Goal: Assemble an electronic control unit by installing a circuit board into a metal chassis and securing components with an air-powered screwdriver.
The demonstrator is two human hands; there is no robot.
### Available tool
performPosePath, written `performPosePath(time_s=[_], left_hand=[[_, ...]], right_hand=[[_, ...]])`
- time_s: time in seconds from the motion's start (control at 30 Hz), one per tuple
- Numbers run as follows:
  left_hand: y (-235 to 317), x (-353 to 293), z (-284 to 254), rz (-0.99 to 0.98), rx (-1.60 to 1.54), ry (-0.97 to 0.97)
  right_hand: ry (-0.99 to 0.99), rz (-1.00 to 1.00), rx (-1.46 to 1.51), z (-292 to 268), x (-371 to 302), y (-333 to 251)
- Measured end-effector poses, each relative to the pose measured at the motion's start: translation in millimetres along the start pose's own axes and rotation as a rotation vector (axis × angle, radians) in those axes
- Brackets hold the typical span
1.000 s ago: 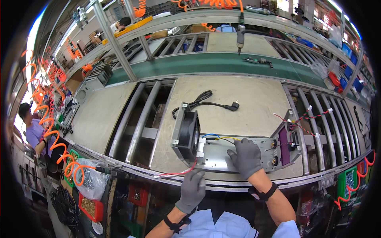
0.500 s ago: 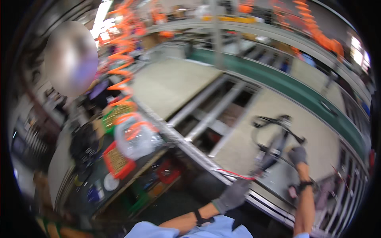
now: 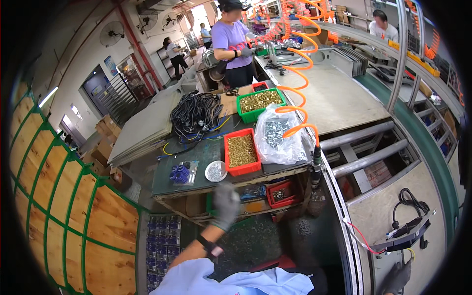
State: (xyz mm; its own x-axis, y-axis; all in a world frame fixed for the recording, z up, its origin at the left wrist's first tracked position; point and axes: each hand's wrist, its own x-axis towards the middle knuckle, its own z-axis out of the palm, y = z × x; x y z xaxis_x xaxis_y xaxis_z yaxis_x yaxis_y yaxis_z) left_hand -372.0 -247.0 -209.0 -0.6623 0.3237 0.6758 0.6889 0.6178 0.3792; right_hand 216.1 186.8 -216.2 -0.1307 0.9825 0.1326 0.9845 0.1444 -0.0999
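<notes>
My left hand [image 3: 226, 206], in a grey glove and blurred by motion, is in front of the worktable's near edge. Its fingers are too smeared to read. A white dish of small metal parts [image 3: 216, 171] is the nearest thing to it, beside a red bin of brass-coloured pieces [image 3: 242, 151]. At the lower right, my gloved right hand [image 3: 397, 278] lies over the pale board [image 3: 361, 211], fingers partly stretched and apart. Just beyond it rests a long black part [image 3: 405, 236] with a coiled black cable [image 3: 410, 202], a red wire and a yellow-green wire.
A green bin of brass-coloured parts [image 3: 260, 102], a clear bag of metal parts [image 3: 280, 135], bundled black cables [image 3: 196, 113] and purple-blue parts [image 3: 180, 173] cover the worktable. An orange coiled hose [image 3: 307, 64] holds a hanging tool [image 3: 316, 169]. A co-worker [image 3: 235, 42] stands beyond.
My view has swung left. My left hand has left the black part and moved toward the worktable; my right hand now shows near the lower edge, close to that part.
</notes>
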Motion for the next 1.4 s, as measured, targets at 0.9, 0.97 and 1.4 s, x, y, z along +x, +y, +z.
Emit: performPosePath(time_s=[0.9,0.97,1.4], left_hand=[[330,17,-14,0.831,-0.789,-1.024],[401,-4,3,1.080,-0.837,-1.070],[561,-70,101,1.348,-0.771,-1.122]], right_hand=[[0.480,0.008,0.343,-43,-180,-7],[0.508,-0.009,0.364,-39,-183,-3],[0.523,-0.003,0.368,-38,-186,3]])
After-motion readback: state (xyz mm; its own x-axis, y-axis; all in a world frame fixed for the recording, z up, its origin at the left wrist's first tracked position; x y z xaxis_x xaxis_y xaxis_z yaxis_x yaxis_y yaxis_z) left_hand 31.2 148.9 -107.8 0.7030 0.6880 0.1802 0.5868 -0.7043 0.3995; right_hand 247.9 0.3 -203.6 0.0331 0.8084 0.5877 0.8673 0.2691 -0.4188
